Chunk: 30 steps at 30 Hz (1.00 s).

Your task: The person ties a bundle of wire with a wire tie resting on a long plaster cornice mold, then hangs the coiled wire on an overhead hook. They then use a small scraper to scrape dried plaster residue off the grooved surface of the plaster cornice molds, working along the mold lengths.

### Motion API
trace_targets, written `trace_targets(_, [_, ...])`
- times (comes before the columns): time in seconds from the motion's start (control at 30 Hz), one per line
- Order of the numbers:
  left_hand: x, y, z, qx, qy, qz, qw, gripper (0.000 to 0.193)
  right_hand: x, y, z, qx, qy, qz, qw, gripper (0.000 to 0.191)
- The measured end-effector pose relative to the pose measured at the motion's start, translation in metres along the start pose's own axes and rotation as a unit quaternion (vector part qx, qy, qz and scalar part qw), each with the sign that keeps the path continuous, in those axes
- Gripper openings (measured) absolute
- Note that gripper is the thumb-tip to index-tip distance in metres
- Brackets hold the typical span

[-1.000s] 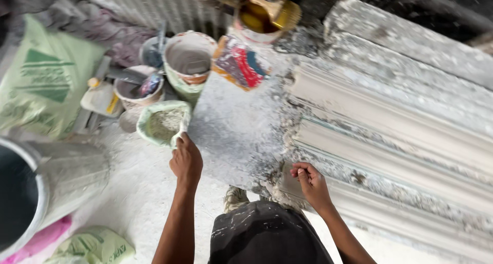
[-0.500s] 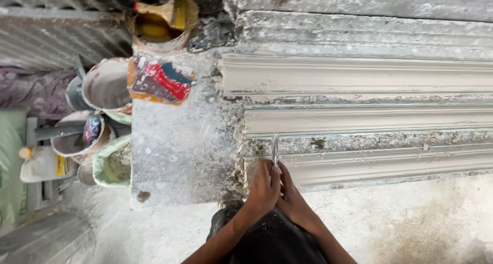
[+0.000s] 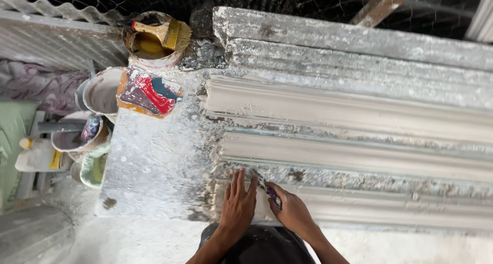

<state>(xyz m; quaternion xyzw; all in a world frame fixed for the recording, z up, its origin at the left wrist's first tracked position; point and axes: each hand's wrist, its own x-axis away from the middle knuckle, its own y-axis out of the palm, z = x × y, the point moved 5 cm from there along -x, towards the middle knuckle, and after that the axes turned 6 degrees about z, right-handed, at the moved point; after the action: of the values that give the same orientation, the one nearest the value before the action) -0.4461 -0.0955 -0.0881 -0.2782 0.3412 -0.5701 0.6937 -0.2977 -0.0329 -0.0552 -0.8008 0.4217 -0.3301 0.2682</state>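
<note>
The right hand (image 3: 292,210), low in the frame just right of centre, has its fingers closed around a small slim tool (image 3: 267,188) with a dark handle; the tool's tip points up and left and meets the crusted strip at the near end of the plaster cornice mouldings (image 3: 354,156). Just beside it on the left, the left hand (image 3: 239,205) lies flat on the same end of the nearest moulding, fingers (image 3: 237,182) straight and slightly spread, holding nothing. The two hands are almost touching at the thumbs.

The mouldings are long, pale, ridged lengths lying side by side, running from the centre of the frame out past the right edge, stacked in steps toward the top. Their left ends rest on a plaster-spattered desk (image 3: 154,166), white and rough, which fills the middle left.

At the upper left corner of the desk lies a crumpled, colourful wrapper (image 3: 149,93) in red, orange and blue. Above it stands a tin (image 3: 149,51) of yellowish liquid with a wide paintbrush (image 3: 164,32) laid across its rim. Along the desk's left edge sit several plaster-smeared bowls and buckets (image 3: 100,92), and at the far left a white plastic jug (image 3: 36,156). Corrugated sheet (image 3: 56,38) fills the upper left.
</note>
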Motion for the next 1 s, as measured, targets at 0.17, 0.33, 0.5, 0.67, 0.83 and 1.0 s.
trace_targets(0.17, [-0.05, 0.041, 0.03, -0.104, 0.003, 0.027, 0.994, 0.066, -0.045, -0.049, 0.047, 0.104, 0.026, -0.076, 0.991, 0.054])
trace_targets(0.33, [-0.13, 0.055, 0.034, -0.11, -0.023, 0.076, 0.991, 0.061, -0.131, -0.103, 0.056, 0.156, -0.066, -0.053, 0.984, 0.058])
trace_targets(0.5, [-0.221, 0.049, 0.0, -0.153, -0.007, 0.15, 0.977, 0.049, -0.23, -0.123, 0.044, 0.162, -0.114, -0.031, 0.98, 0.054])
trace_targets(0.67, [-0.277, 0.082, -0.02, -0.172, -0.02, 0.167, 0.971, 0.029, -0.286, -0.13, 0.043, 0.216, -0.087, -0.095, 0.968, 0.054])
trace_targets(0.83, [-0.283, 0.09, -0.033, -0.171, 0.011, 0.174, 0.97, 0.021, -0.305, -0.137, 0.024, 0.221, -0.114, -0.149, 0.957, 0.052])
trace_targets(1.0, [-0.266, 0.015, -0.135, -0.245, -0.054, 0.175, 0.952, 0.025, -0.349, -0.047, -0.057, 0.18, -0.154, -0.176, 0.956, 0.053])
